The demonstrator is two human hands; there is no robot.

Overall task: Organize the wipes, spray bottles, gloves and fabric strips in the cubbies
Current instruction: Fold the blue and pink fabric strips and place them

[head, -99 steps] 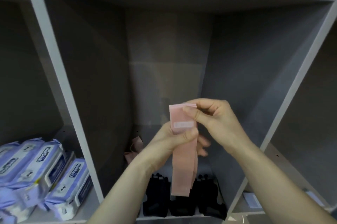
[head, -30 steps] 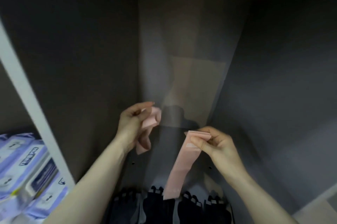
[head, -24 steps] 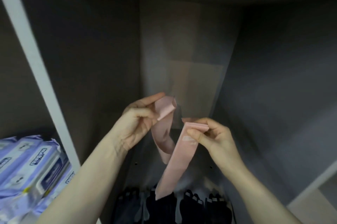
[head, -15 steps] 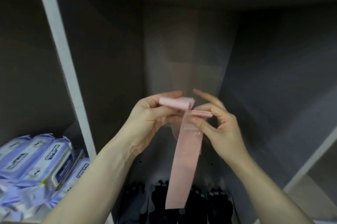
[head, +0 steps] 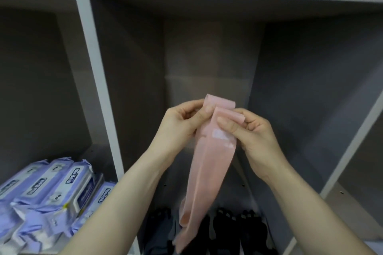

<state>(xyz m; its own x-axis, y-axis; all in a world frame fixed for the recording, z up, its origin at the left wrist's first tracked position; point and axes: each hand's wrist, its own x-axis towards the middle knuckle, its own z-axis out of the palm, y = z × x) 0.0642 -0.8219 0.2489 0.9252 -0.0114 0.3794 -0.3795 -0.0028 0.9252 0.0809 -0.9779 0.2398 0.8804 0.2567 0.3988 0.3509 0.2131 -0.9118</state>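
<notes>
The pink fabric strip [head: 209, 163] is hanging in front of the middle cubby [head: 207, 80], its two upper ends now being brought together at the top while the long doubled length is drooping down toward the black gloves [head: 234, 232] lying on that cubby's floor. Half a second ago the ends were only just meeting; a second ago the hands were well apart, each carrying a separate pink piece, so the two lengths are being gathered into one bundle.

The left hand [head: 182, 124] is pinching the upper end that is curling over just left of the fold, fingers bent round it. The right hand [head: 250, 130] is pinching the nearer end, thumb pressing across the cloth just above a pale label patch [head: 219, 134]. Both hands are narrow, closed on the strip, touching each other through the cloth.

As a judgement, the strip is being aligned or folded before being laid in the middle cubby, probably behind the gloves; it is limp and is likely to slip out of line if either pinch loosens.

Left of the middle cubby, packs of wipes [head: 51, 192] are sitting stacked in the neighbouring cubby. No spray bottles are clearly showing; something blurred is standing on the shelf above.
</notes>
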